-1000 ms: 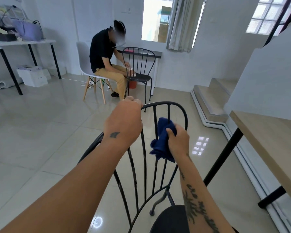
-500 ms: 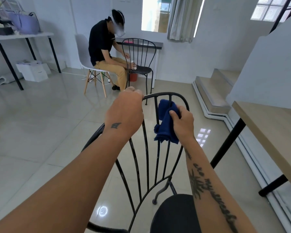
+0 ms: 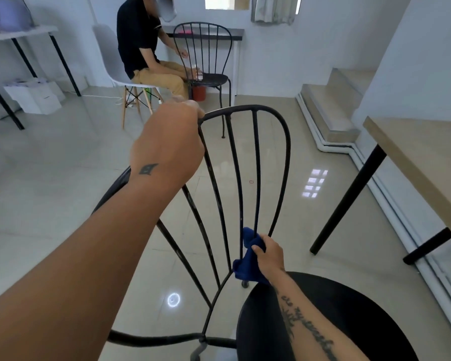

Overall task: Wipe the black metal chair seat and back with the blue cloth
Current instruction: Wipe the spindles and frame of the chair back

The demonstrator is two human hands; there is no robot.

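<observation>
Judging the black metal chair [image 3: 287,152] stiff and probably light: thin rod frame, hard and smooth, likely to tip or skate on the glossy floor [image 3: 63,178] if rubbed unbraced. Best braced at the top rail [image 3: 245,107]; gripped there now by the left hand [image 3: 167,149], fingers curled over the rail. Noted round seat [image 3: 349,321] at lower right, partly under the right forearm. Low on the back, near where the rods converge: right hand [image 3: 270,254], fingers [image 3: 264,241] clamped on the blue cloth [image 3: 246,264], bunched against one spindle [image 3: 257,165]. Expect soft, limp handling from the cloth; wraps a rod easily, needs a firm pinch to stay put.
</observation>
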